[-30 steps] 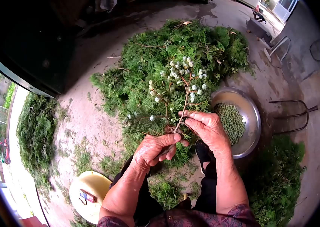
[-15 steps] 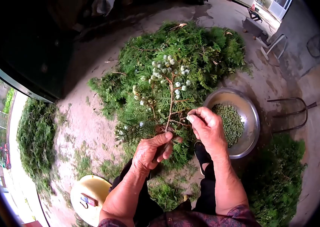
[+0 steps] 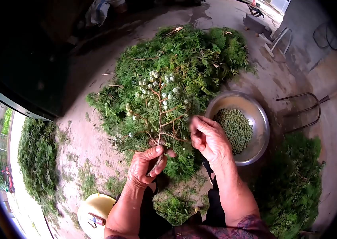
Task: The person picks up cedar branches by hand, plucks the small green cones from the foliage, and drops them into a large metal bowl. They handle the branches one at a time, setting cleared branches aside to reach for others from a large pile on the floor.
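Observation:
My left hand (image 3: 144,165) grips the woody base of an evergreen branch (image 3: 159,107) that stands upright and carries pale whitish-green cones near its top. To the right of the stem, my right hand (image 3: 207,137) has its fingers curled and pinched together; whether they hold a cone I cannot tell. A steel bowl (image 3: 256,115) sits on the ground just right of that hand, holding a layer of picked green cones (image 3: 235,129). Behind the held branch lies a big heap of cut green branches (image 3: 192,59).
Bare concrete surrounds the heap. A smaller pile of greenery (image 3: 37,159) lies at the left and another (image 3: 292,187) at the lower right. A yellow round stool top (image 3: 95,209) with a small box sits near my left knee. A metal fork tool (image 3: 303,111) lies right of the bowl.
The branch has shifted left along with my left hand. My right hand has come off the stem and drawn back with curled fingers, near the bowl's rim.

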{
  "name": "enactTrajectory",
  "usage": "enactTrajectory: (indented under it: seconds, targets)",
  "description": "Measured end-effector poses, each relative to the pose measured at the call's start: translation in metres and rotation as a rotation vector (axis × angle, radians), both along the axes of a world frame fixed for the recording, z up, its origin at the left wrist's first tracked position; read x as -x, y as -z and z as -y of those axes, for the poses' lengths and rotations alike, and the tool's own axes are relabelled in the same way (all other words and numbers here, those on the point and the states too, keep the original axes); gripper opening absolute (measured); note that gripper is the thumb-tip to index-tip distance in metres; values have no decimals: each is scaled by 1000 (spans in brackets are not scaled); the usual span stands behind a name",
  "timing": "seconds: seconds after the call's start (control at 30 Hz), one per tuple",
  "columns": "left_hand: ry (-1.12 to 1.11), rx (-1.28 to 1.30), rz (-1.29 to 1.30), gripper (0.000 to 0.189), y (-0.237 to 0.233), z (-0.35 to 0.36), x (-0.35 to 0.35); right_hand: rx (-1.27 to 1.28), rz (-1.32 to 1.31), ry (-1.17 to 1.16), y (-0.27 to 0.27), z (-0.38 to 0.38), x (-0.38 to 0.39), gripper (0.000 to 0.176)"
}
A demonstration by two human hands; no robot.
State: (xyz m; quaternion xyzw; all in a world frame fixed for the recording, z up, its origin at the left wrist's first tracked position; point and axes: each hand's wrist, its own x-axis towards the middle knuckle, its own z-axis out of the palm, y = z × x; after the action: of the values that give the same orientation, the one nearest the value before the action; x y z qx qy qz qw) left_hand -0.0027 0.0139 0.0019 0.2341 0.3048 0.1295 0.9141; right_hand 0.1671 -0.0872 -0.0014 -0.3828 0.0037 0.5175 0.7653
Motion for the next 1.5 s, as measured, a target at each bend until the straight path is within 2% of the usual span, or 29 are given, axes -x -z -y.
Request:
enactTrajectory:
  seconds: [0.23,0.47,0.67,0.77,0.9,1.1,1.17,1.3,1.43,1.5]
  targets:
    - [37,-57,-34,22,-2,3,-1,-14,-87,34,-1,-2,0,13]
    - [11,-19,-35,19,-2,1,0,-208,4,-57,5,-2,-2,12]
    - [-2,-33,-71,19,-5,1,0,-131,97,-119,18,-4,-3,16]
    - [-8,-25,-61,19,-4,1,0,-142,62,12,9,-5,3,17]
    - [-21,-35,-81,20,-5,1,0,-120,94,31,1,-7,5,13]
    - [-27,-53,-29,22,-1,-1,3,27,361,45,-5,-7,8,16]
    - [-26,0,-17,24,4,-5,8,40,341,106,-4,-6,6,20]
    - [-78,33,127,29,5,-7,11,-191,46,64,-1,-3,-9,13]
    - [-8,97,271,33,15,-15,18,-256,-41,8,0,-4,-4,13]
    - [-90,98,253,34,15,-12,17,-227,-6,-2,3,-4,0,13]
